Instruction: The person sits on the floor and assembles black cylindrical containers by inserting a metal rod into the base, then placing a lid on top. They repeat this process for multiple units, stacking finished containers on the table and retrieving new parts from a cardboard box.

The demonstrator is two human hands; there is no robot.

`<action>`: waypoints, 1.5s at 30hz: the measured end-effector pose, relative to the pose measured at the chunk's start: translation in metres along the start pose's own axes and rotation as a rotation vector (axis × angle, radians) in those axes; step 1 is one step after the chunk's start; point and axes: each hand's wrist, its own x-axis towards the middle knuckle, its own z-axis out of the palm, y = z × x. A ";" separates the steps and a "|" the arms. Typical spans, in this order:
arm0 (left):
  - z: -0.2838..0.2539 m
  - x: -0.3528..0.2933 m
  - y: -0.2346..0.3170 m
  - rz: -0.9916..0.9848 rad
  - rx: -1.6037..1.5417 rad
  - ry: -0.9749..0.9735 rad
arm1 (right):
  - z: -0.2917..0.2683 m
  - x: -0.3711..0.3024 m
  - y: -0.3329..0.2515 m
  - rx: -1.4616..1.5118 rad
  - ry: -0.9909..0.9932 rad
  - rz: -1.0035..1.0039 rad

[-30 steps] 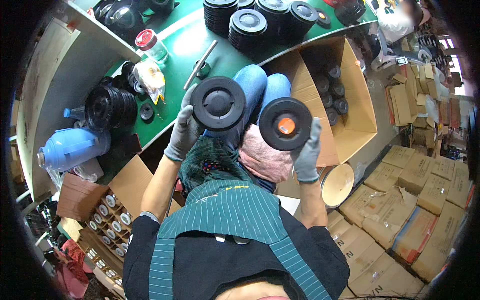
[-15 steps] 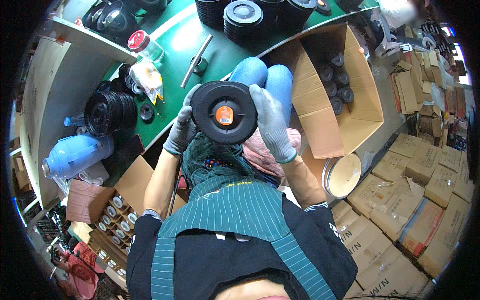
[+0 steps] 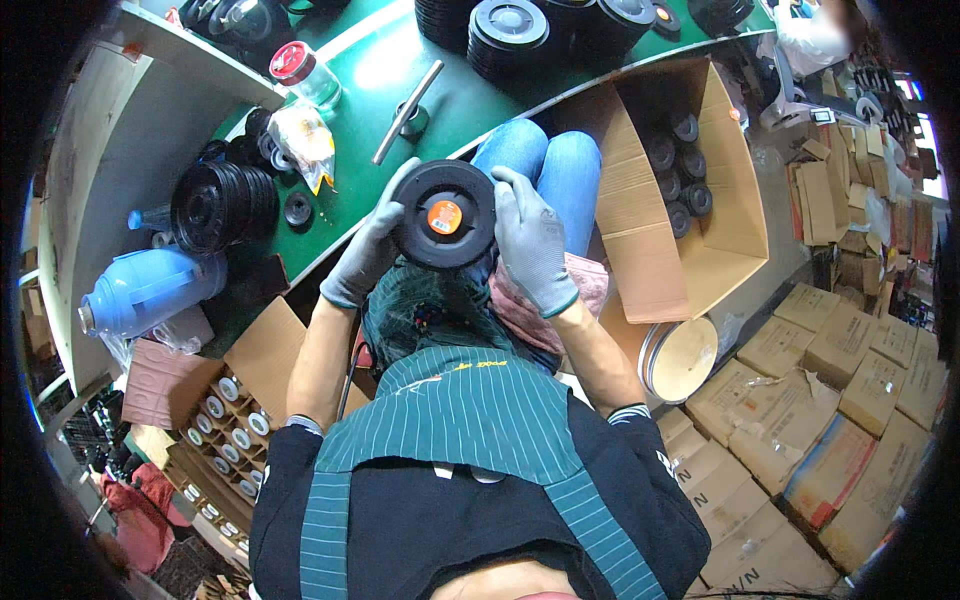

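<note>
While you sit at the long green workbench [image 3: 400, 75], its curved front edge runs just above your knees in blue jeans [image 3: 550, 170]. To your right an open brown cardboard box [image 3: 720, 250] stands on the floor, with small black round parts [image 3: 680, 165] lined along its inner wall; its near flap comes close to your right forearm. Stacked sealed cardboard cartons [image 3: 820, 400] fill the floor further right, so that side is tight. To your left a pale blue plastic jug [image 3: 145, 290] lies on its side near a stack of black ribbed discs [image 3: 220, 205] and a low carton of small white-capped rolls [image 3: 220, 420]. More stacks of black round lids [image 3: 510, 30] sit at the bench's far edge, well apart from your hands.

You hold a black round plastic spool with an orange centre label [image 3: 445, 213] up in front of your chest, over your lap, face toward you, with concentric ridges around the hub. Your left hand in a grey knit glove [image 3: 365, 250] grips its left rim, fingers curled over the edge. Your right hand in a grey glove [image 3: 530, 245] clasps the right rim, fingers spread along it. Open room is only between the spool and the bench edge.

A thin metal rod [image 3: 405, 98] lies on the green surface just above the spool.
</note>
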 end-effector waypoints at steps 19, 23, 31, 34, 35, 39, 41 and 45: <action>0.008 0.036 0.010 -0.009 0.117 -0.120 | -0.054 0.053 -0.034 -0.524 -0.335 -1.023; 0.006 0.044 0.005 -0.011 0.121 -0.130 | -0.044 0.058 -0.022 -0.529 -0.153 -1.154; 0.009 0.053 -0.004 -0.054 0.216 -0.121 | -0.034 0.049 0.011 -0.150 -0.034 -0.831; 0.009 0.056 0.001 -0.048 0.333 -0.137 | -0.025 0.044 0.018 0.071 -0.020 -0.548; -0.006 0.056 -0.005 -0.123 0.336 -0.090 | -0.026 0.045 0.018 0.053 0.006 -0.557; -0.021 0.047 -0.005 -0.201 0.325 0.016 | -0.027 0.043 0.016 0.257 -0.049 -0.378; 0.003 0.045 0.004 -0.156 0.425 0.023 | -0.040 0.048 0.017 0.386 -0.099 -0.271; 0.038 0.047 0.021 -0.128 0.784 0.101 | -0.030 0.046 0.030 0.218 -0.027 -0.476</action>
